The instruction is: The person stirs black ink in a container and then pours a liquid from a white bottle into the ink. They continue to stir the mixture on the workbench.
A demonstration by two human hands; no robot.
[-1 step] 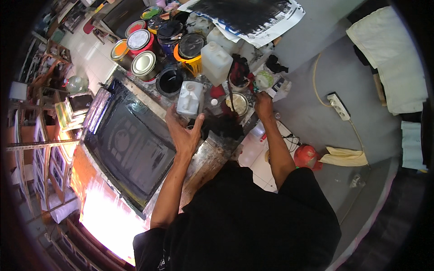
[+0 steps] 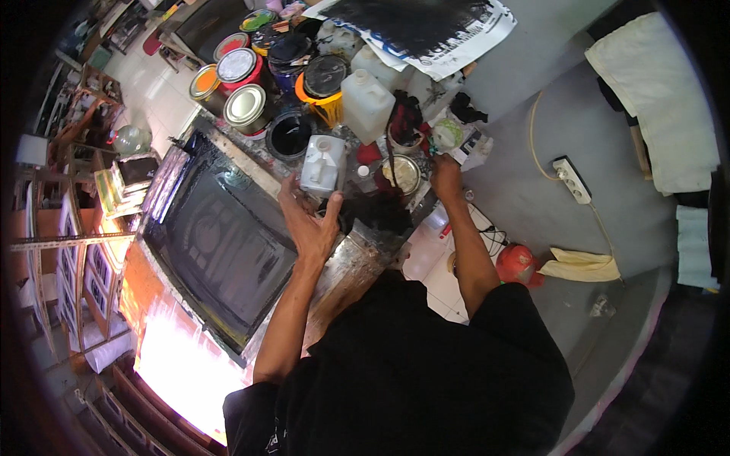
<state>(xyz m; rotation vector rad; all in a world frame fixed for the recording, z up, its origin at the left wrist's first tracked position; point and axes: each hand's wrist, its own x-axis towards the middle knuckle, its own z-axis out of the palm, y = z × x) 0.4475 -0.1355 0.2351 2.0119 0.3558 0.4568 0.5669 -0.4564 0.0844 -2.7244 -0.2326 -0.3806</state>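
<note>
A white plastic jug [image 2: 321, 171] with a moulded handle stands at the near side of the crowded work surface. Just below it is my left hand [image 2: 310, 224], thumb and fingers spread apart; whether the fingertips touch the jug I cannot tell. My right hand [image 2: 445, 178] reaches further right, beside a small cluttered pot [image 2: 404, 137] with dark and red rags. Its fingers are closed at the table's edge, and what they hold is too small to make out. Between the hands lie a white cap [image 2: 363, 172] and an open tin [image 2: 407, 176] of pale contents with a dark stick across it.
A dark-meshed screen-printing frame [image 2: 228, 235] lies left of my left arm. Several paint tins, among them a silver-lidded one [image 2: 245, 106], crowd the back beside a translucent jerrycan [image 2: 366, 102]. At right are a power strip [image 2: 572, 179] and a red bundle [image 2: 519, 264].
</note>
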